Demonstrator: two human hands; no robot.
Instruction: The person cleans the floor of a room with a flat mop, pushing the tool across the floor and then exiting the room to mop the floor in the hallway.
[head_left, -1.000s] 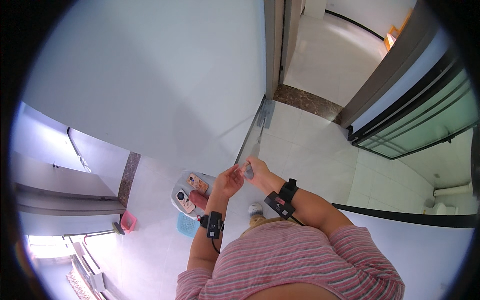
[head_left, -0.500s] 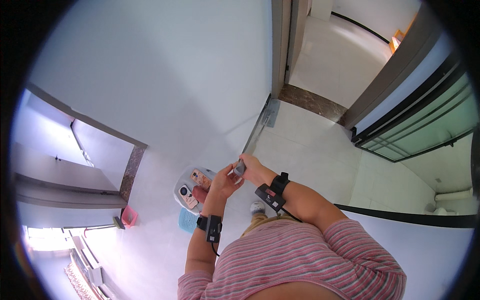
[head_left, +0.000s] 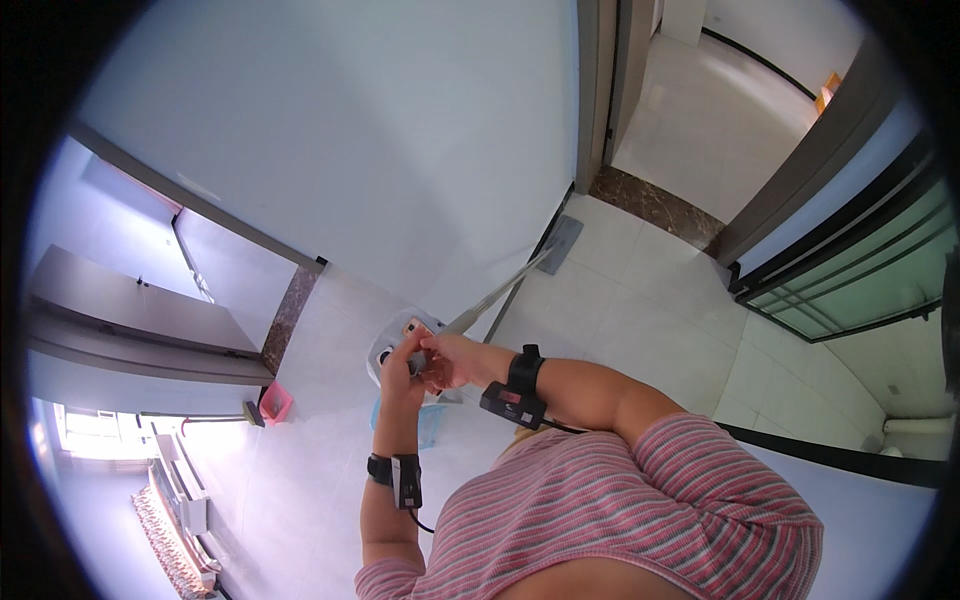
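Observation:
A flat mop (head_left: 489,297) slants from my hands to the far right, its grey rectangular head (head_left: 563,245) flat on the floor beside the white wall's foot. My right hand (head_left: 455,358) is closed around the upper part of its pole. Right beside it, my left hand (head_left: 402,368) curls at the grey end of the handle, fingers bent close to the right hand. Under and behind the hands stands a pale stool (head_left: 393,324) bearing a patterned phone (head_left: 418,326) and a second phone, mostly hidden by my left hand. Both wrists wear black strapped devices.
A light-blue basket (head_left: 430,428) sits on the floor near the stool. To the left are a pink dustpan (head_left: 276,402) and a broom (head_left: 252,412). Doorways open at left and far right, with dark marble thresholds (head_left: 655,205). A dark-framed glass door (head_left: 840,285) stands at right.
Both hands have moved left over the stool, taking the handle's end with them, so the pole leans lower. The mop head has slid slightly nearer along the wall's foot.

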